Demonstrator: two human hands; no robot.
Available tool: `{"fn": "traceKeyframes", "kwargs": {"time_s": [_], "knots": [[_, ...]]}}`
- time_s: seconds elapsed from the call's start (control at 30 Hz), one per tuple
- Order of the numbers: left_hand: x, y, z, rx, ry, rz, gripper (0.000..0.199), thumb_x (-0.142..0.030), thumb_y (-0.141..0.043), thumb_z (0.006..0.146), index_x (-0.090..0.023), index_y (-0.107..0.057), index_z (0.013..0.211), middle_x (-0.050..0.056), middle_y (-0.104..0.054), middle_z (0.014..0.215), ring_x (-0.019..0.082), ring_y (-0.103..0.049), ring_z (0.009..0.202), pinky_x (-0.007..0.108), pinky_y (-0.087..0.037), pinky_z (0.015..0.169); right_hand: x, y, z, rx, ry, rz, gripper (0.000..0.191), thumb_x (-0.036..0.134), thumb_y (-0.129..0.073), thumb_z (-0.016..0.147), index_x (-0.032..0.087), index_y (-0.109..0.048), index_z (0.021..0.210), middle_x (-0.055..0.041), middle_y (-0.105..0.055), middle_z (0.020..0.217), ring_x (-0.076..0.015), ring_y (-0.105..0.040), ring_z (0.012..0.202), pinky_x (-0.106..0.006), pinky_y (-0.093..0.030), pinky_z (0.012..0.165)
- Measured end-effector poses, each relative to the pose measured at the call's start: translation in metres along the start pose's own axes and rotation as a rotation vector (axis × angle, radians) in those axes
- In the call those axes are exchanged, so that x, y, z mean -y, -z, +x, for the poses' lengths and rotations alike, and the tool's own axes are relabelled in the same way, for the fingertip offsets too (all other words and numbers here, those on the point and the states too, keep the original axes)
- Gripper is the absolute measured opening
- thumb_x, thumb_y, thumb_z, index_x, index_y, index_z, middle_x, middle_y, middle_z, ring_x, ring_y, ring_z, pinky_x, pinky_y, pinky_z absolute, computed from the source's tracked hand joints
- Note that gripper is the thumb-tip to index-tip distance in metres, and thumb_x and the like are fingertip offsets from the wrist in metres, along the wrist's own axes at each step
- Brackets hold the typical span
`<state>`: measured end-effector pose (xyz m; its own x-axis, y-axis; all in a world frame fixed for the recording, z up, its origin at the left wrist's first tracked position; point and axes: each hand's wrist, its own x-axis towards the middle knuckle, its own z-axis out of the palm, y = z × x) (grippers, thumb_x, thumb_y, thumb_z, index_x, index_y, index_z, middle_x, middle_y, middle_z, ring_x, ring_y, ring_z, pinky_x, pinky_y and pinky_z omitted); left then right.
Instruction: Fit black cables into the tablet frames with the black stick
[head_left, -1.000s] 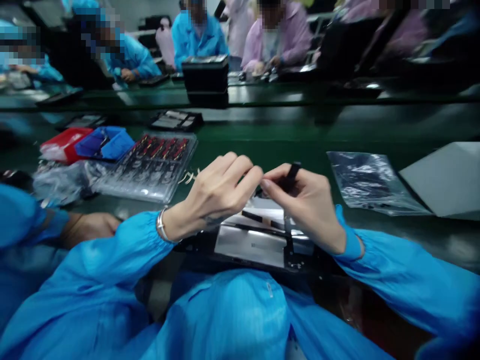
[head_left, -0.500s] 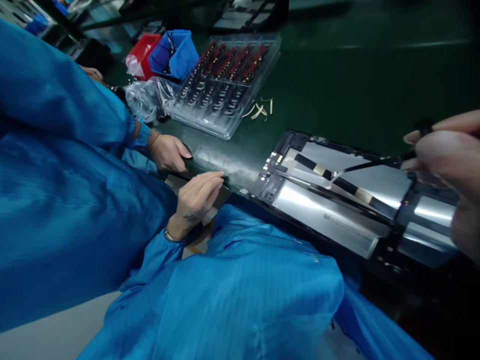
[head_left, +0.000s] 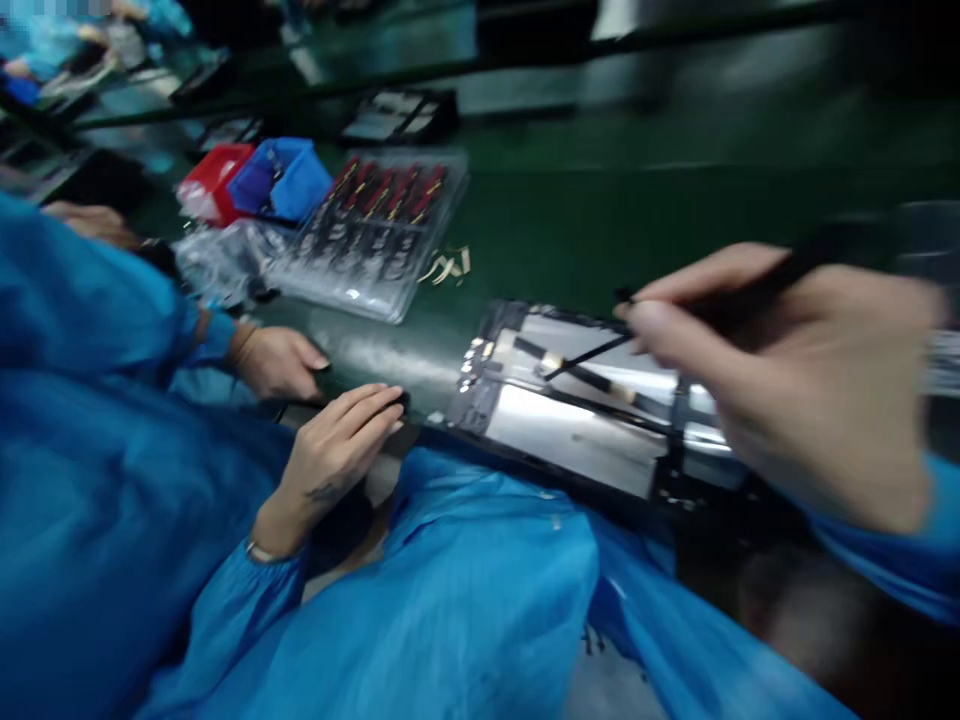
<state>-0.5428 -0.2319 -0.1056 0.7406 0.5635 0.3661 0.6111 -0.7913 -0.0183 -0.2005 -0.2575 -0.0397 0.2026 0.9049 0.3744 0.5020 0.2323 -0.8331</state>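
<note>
My left hand [head_left: 341, 445], a bracelet at its wrist, rests by the table's front edge with fingers extended side by side. A small dark patch shows at its fingertips; I cannot tell what it is. My right hand [head_left: 787, 390] is closed in a pinch above an opened tablet-like device [head_left: 577, 440] with silver panels. From its fingertips a thin black strip [head_left: 589, 357] slants down to the device, its lower end over a black-and-tan band. Something dark and long, blurred, also lies along the right hand's fingers.
A clear tray [head_left: 367, 270] holds rows of red-and-black wired parts. Beside it stand a blue bin [head_left: 289, 190], a red bin [head_left: 217, 185] and clear plastic bags [head_left: 229, 260]. Pale scraps [head_left: 448, 267] lie nearby. A co-worker's hand [head_left: 277, 360] rests at the table edge on the left.
The view has swung to the right, so the bench things appear further left and lower. More of my right hand shows, still pinching the strip. My left hand stays by the table edge.
</note>
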Motion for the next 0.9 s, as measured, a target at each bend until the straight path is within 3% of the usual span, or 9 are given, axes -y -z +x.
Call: {"fn": "traceKeyframes", "kwargs": {"time_s": [0.1,0.17,0.27,0.37,0.47,0.53,0.63,0.73,0.9], "knots": [[-0.007,0.001,0.048,-0.263,-0.119,0.012,0.037,-0.005,-0.061,0.092,-0.019,-0.062,0.126,0.011,-0.073,0.109,0.024,-0.07,0.097,0.037,-0.058,0.084,0.01,-0.005,0.005,-0.03,-0.03,0.072,0.009,0.023,-0.074,0.084,0.019,-0.071,0.076,-0.0004,-0.067,0.07,-0.0128,-0.058,0.061,-0.028,-0.042,0.054],[-0.019,0.002,0.089,-0.444,-0.216,0.012,0.025,-0.012,-0.067,0.091,-0.015,-0.065,0.116,0.008,-0.072,0.09,0.02,-0.066,0.077,0.033,-0.053,0.07,0.008,-0.005,0.008,-0.044,-0.029,0.167,0.008,0.022,-0.073,0.084,0.018,-0.07,0.077,0.0004,-0.068,0.07,-0.0119,-0.06,0.061,-0.027,-0.044,0.055],[-0.042,0.007,0.144,-0.462,-0.365,0.106,0.015,-0.029,-0.066,0.095,-0.014,-0.065,0.098,0.004,-0.064,0.072,0.018,-0.056,0.063,0.032,-0.043,0.058,0.003,-0.004,0.009,-0.068,0.004,0.242,0.009,0.023,-0.071,0.085,0.017,-0.07,0.079,0.0014,-0.067,0.068,-0.0103,-0.059,0.061,-0.025,-0.045,0.056],[-0.058,0.012,0.177,-0.475,-0.428,0.258,0.022,-0.028,-0.061,0.096,-0.017,-0.061,0.077,0.001,-0.052,0.061,0.017,-0.048,0.058,0.034,-0.035,0.054,0.003,-0.004,0.008,-0.09,0.035,0.271,0.01,0.023,-0.071,0.085,0.016,-0.069,0.079,0.0013,-0.066,0.069,-0.0106,-0.06,0.064,-0.025,-0.046,0.059],[-0.063,0.013,0.188,-0.484,-0.405,0.32,0.03,-0.017,-0.059,0.095,-0.019,-0.054,0.065,0.0,-0.047,0.058,0.017,-0.044,0.056,0.034,-0.031,0.053,0.002,-0.005,0.008,-0.097,0.073,0.27,0.011,0.024,-0.07,0.087,0.016,-0.069,0.08,0.0011,-0.066,0.071,-0.0107,-0.06,0.066,-0.025,-0.045,0.06],[-0.06,0.012,0.188,-0.48,-0.365,0.213,0.026,-0.014,-0.058,0.095,-0.016,-0.06,0.069,0.0,-0.051,0.06,0.015,-0.047,0.057,0.032,-0.033,0.054,0.001,-0.005,0.009,-0.096,0.092,0.267,0.014,0.028,-0.068,0.09,0.016,-0.069,0.083,0.0004,-0.067,0.074,-0.0106,-0.059,0.069,-0.025,-0.045,0.062],[-0.054,0.012,0.187,-0.458,-0.18,-0.272,0.012,-0.019,-0.062,0.096,-0.013,-0.07,0.088,0.0,-0.063,0.069,0.01,-0.052,0.059,0.024,-0.037,0.054,-0.004,-0.005,0.011,-0.056,0.099,0.252,0.017,0.033,-0.067,0.092,0.017,-0.071,0.092,-0.0005,-0.069,0.081,-0.0108,-0.059,0.072,-0.025,-0.045,0.064],[-0.05,0.013,0.187,-0.378,0.071,-0.771,0.013,-0.028,-0.067,0.094,-0.017,-0.074,0.091,-0.002,-0.065,0.069,0.007,-0.05,0.055,0.019,-0.036,0.05,-0.01,-0.006,0.014,0.035,0.123,0.214,0.015,0.031,-0.07,0.09,0.017,-0.073,0.094,0.0001,-0.068,0.082,-0.0104,-0.057,0.071,-0.025,-0.043,0.063],[-0.054,0.011,0.188,-0.334,0.203,-1.08,0.019,-0.034,-0.072,0.09,-0.017,-0.076,0.082,0.0,-0.066,0.068,0.007,-0.047,0.055,0.019,-0.035,0.049,-0.014,-0.008,0.011,0.016,0.204,0.188,0.01,0.025,-0.07,0.089,0.016,-0.071,0.084,0.0007,-0.065,0.077,-0.01,-0.057,0.07,-0.026,-0.043,0.065]]}}
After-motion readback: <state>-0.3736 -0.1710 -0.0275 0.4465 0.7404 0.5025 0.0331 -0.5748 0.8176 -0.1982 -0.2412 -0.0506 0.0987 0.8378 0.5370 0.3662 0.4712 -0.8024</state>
